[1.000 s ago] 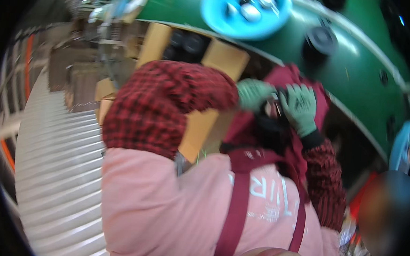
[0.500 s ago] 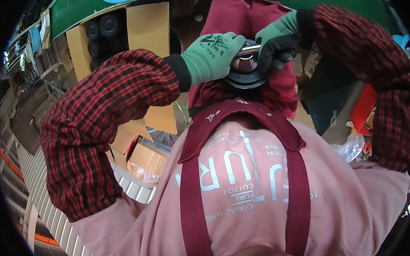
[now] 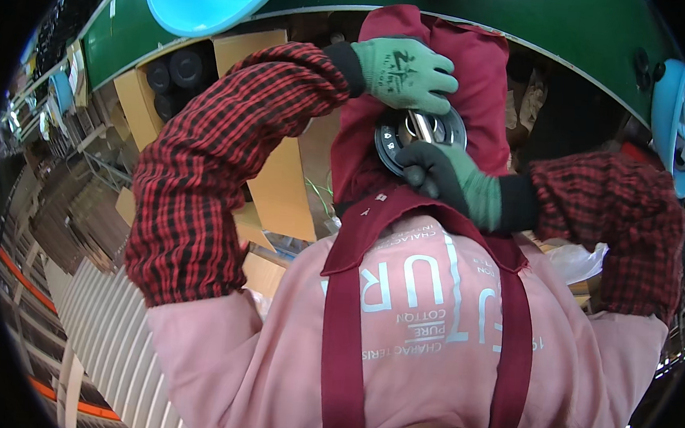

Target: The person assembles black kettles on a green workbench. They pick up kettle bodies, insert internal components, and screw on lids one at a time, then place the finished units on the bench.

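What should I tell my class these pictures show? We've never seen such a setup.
There is no machine: these are a person's gloved hands. A wide fisheye camera on the head looks down, bending straight edges. The right hand grips the near side of a round black-and-metal object over the lap; the left hand is at its far side, though contact is unclear. Beyond, a blue basin stands on a green table, with another basin at right. An open cardboard box at left holds round black items.

Green workbench (image 3: pixel 573 32), pale-edged, arching 10 to 2 o'clock; pale ribbed surface (image 3: pixel 119 341), 8 o'clock; orange rail (image 3: pixel 29 279), 8-9 o'clock.
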Tool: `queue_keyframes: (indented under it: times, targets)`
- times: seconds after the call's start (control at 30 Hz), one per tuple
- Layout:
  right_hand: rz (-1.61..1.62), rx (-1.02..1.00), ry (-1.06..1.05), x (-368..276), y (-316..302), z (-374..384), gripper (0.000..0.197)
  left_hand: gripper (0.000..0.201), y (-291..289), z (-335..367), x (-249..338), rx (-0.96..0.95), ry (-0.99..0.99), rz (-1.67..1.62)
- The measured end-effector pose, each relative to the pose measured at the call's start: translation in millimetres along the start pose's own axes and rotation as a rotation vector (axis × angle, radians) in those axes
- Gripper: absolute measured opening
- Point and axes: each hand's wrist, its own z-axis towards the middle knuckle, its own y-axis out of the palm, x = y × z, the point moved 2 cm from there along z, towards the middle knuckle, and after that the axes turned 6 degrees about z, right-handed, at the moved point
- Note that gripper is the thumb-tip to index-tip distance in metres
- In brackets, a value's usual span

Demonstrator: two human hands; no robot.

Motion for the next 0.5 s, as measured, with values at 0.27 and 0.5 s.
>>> queue_keyframes:
  times: [0.27, 0.5]
  targets:
    - [-0.156, -0.176, -0.025, -53.6, -54.7, -33.9, 0.030, 0.064, -11.1, 22.1, -11.3, 0.057, -0.383, 0.161]
    - [-0.331, 0.523, -0.834, -173.4, -224.4, 4.9, 0.035, 0.085, -12.8, -40.6, 86.1, 0.603, -1.021, -0.695]
